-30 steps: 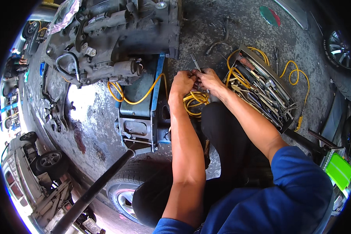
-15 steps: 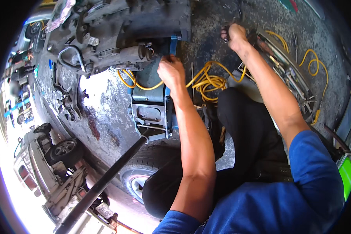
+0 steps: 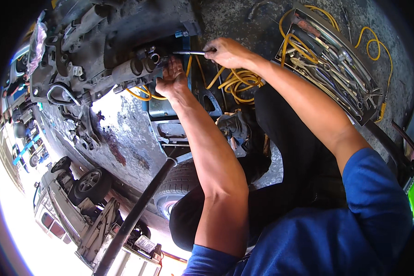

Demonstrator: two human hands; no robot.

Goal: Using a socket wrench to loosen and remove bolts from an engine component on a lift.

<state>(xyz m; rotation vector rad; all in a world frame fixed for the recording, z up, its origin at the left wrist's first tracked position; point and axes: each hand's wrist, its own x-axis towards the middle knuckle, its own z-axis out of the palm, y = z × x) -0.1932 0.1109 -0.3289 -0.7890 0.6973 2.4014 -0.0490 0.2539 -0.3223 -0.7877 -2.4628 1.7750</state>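
A large grimy gearbox (image 3: 110, 50) rests over a blue floor jack (image 3: 161, 109) at the upper left. My left hand (image 3: 174, 83) is turned palm up beside the gearbox's end, its fingers stretched out toward the housing and holding nothing that I can see. From the right, my right hand (image 3: 227, 53) grips a slim, silvery metal tool (image 3: 191, 52). The shaft points left at the gearbox, just above my left fingertips. Its far tip is lost against the dark housing, and my fingers cover its near end.
A metal tray (image 3: 349, 43) full of wrenches and pliers lies on the right. Yellow hose (image 3: 239, 85) is coiled between my knees and the gearbox. The long jack handle (image 3: 138, 207) slants toward the lower left, past a wheel (image 3: 172, 186). Farther left stands a vehicle (image 3: 55, 216).
My right hand has moved left, from near the tool tray to the gearbox, with the slim tool now in it. My left hand has shifted left and turned palm up. The view has shifted slightly.
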